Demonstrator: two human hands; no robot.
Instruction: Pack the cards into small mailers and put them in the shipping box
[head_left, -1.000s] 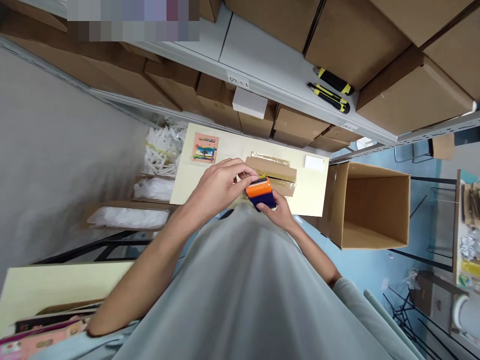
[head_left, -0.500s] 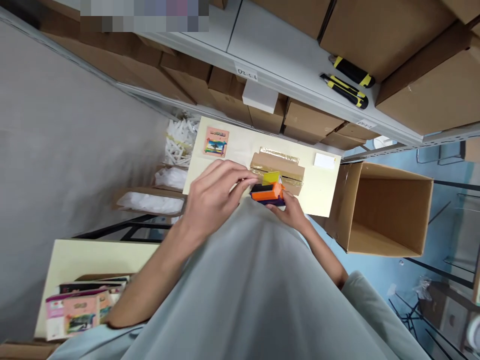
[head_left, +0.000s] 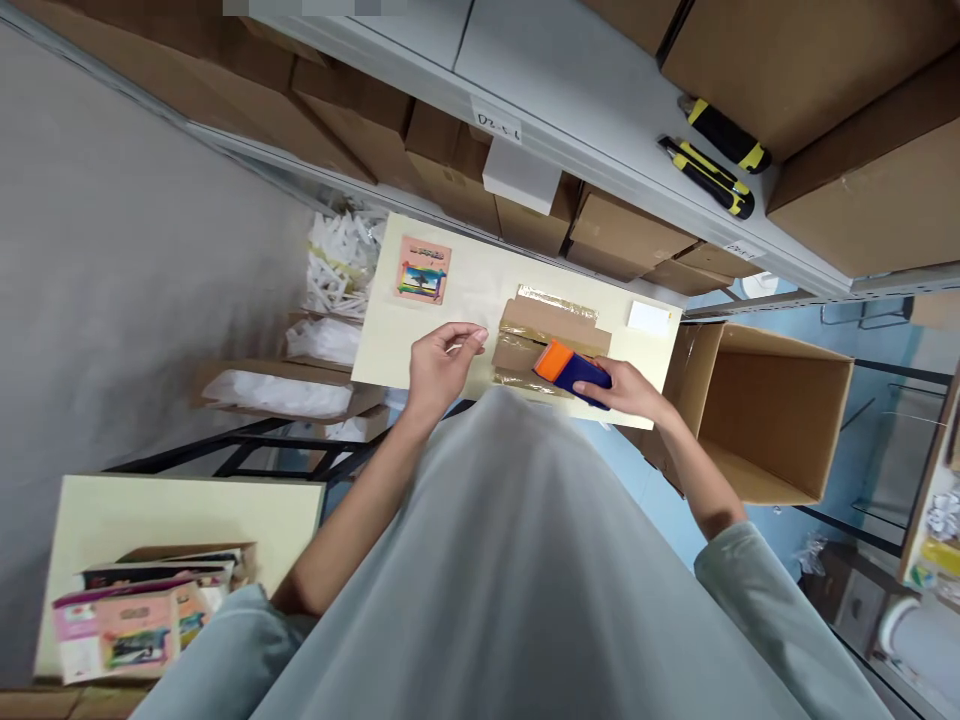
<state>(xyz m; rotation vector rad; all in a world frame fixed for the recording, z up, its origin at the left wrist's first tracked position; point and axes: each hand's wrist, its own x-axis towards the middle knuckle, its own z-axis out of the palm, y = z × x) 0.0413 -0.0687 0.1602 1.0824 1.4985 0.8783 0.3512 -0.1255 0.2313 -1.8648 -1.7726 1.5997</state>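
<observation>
My right hand [head_left: 621, 388] grips an orange and dark blue tape dispenser [head_left: 574, 374], tilted, over the right part of a taped brown cardboard package [head_left: 551, 322]. Shiny tape strips run across the package, which lies on a pale table [head_left: 472, 270]. Just left of it hovers my left hand [head_left: 442, 368], thumb and fingertips pressed together. Whatever may be between those fingertips is too small to make out. A pink booklet [head_left: 424, 270] with a tree picture lies at the table's left end, and a small white box [head_left: 649, 318] sits at the right.
A large open carton [head_left: 772, 410] stands right of the table. Above the table runs a grey shelf [head_left: 570, 110] with cartons and two yellow-black utility knives [head_left: 709, 180]. At lower left, a second table [head_left: 187, 500] bears booklets [head_left: 142, 620]. White packing material [head_left: 341, 265] is piled at left.
My hands have moved apart. The right hand has carried the dispenser rightward and turned it, showing its orange and blue side. The left hand has drawn back leftward, its fingers still pinched.
</observation>
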